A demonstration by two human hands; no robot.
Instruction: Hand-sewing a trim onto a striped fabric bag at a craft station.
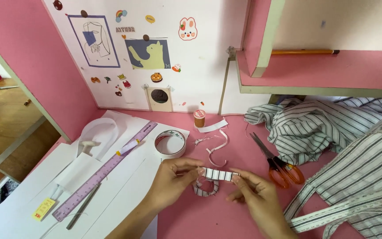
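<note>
Striped strip [219, 175] between both hands' fingers [198, 170]

Partly hidden behind the fingers [194, 171]: both ends of the striped strip [219, 175] and the striped loop [205, 188] beneath. Cut off by the right edge: striped fabric [354, 159]. Too small to tell: sticker [95, 79] details.

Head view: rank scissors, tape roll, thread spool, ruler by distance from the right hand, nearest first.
From the right hand:
1. Scissors, just to its right, orange handles nearest.
2. Tape roll, up and left, beyond the left hand.
3. Thread spool, farther up near the wall; close to the tape roll's distance, hard to call.
4. Ruler, far left on the white sheets.
</note>
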